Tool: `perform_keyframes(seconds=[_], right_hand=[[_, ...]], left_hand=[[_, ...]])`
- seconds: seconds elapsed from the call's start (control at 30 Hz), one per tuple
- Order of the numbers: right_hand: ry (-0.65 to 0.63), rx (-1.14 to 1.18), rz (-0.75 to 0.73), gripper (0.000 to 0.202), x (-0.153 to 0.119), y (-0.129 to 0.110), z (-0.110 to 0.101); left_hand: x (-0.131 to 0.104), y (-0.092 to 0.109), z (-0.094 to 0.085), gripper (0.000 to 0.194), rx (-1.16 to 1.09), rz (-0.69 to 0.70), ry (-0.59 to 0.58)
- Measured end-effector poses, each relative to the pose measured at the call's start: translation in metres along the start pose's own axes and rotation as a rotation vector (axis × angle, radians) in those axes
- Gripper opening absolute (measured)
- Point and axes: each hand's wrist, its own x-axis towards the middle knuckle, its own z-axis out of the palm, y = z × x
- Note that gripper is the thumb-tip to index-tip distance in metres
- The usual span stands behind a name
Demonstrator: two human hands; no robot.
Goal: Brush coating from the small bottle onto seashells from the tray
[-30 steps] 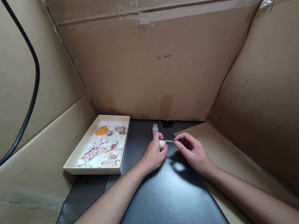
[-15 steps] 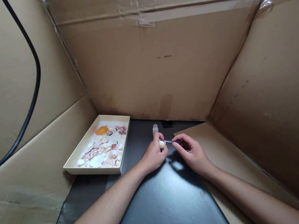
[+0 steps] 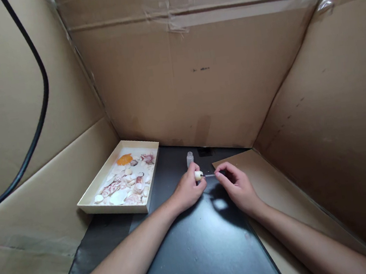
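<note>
My left hand (image 3: 189,187) pinches a small, cream-coloured rounded shell (image 3: 198,176) between thumb and fingers. A thin stick (image 3: 210,175) with a dark end reaches from the shell's right side to the fingertips of my right hand (image 3: 237,186). Those fingertips are closed on the stick's other end; whether it is a brush I cannot tell. The dark end meets or nearly meets the shell. Just behind my left hand stands a small clear bottle (image 3: 190,158) with its neck uncapped. Both hands are held above the dark tabletop (image 3: 198,252).
To the left, a shallow cream box (image 3: 113,207) holds many shells, among them an orange one (image 3: 124,159). A cardboard sheet (image 3: 278,196) lies along the right side. Cardboard walls (image 3: 169,85) surround the table, and a black cable (image 3: 43,79) hangs at the left.
My right hand has shifted slightly right, with the stick now lying more level. The dark part once visible by its fingers is now hidden. My left hand stays nearly in place.
</note>
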Motion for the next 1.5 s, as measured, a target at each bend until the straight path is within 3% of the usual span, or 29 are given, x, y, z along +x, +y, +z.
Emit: perform_keyframes(seconds=[0.2, 0.43, 0.73, 0.9, 1.1, 1.3, 1.5], right_hand=[[-0.036, -0.005, -0.018, 0.019, -0.001, -0.002, 0.001], [0.013, -0.011, -0.024, 0.019, -0.001, -0.001, 0.001], [0.029, -0.028, -0.025, 0.020, 0.000, -0.003, 0.002], [-0.035, -0.047, -0.050, 0.017, -0.002, -0.001, 0.002], [0.002, -0.034, -0.048, 0.017, -0.002, -0.001, 0.001], [-0.023, -0.048, -0.044, 0.018, -0.002, 0.000, 0.002], [-0.001, -0.020, -0.044, 0.019, -0.003, -0.002, 0.002]], left_hand=[[0.001, -0.001, 0.000, 0.013, -0.021, 0.020, -0.011], [0.003, -0.003, -0.001, 0.017, 0.029, 0.047, 0.027], [0.004, -0.005, -0.001, 0.020, -0.066, 0.014, 0.001], [0.003, -0.004, -0.001, 0.019, -0.095, 0.010, -0.027], [0.003, -0.001, -0.002, 0.020, -0.078, 0.006, -0.007], [0.000, 0.006, -0.007, 0.015, -0.275, -0.044, -0.093], [0.003, 0.005, -0.011, 0.022, -0.551, -0.173, -0.115]])
